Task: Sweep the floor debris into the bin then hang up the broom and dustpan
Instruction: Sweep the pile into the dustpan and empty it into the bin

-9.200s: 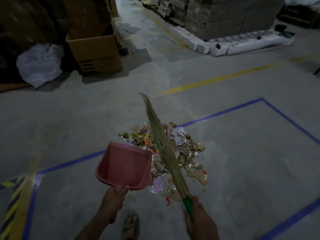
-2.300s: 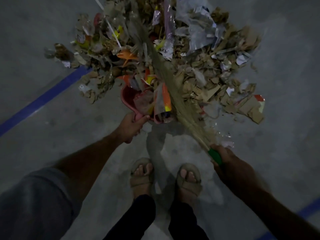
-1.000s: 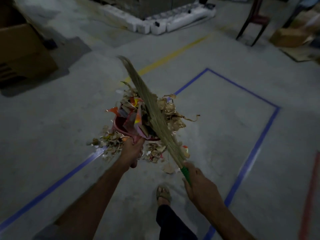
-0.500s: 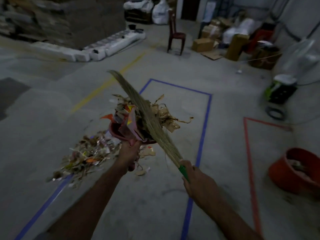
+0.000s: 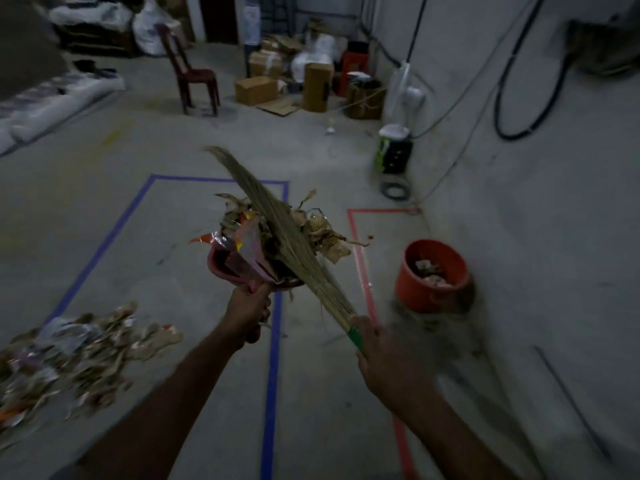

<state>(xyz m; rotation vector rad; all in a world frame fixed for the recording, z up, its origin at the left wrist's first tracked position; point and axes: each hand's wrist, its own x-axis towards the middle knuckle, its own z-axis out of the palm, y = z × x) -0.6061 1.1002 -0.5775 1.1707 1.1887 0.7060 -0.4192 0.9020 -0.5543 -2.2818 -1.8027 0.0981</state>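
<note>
Gripping the heaped pink plastic dustpan, the left hand risks spilling scraps short of the orange bucket-shaped bin; the right hand, closed round it, presses the straw broom on top.

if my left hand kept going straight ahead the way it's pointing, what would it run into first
Probably nothing near: the left hand, carrying the loaded dustpan, points over bare floor toward the distant chair. Depth is unclear.

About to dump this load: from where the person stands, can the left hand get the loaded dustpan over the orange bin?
Probably not yet. The left hand holds the dustpan up, well left of the orange bin by the wall. Bare floor lies between, so nothing blocks stepping closer.
</note>
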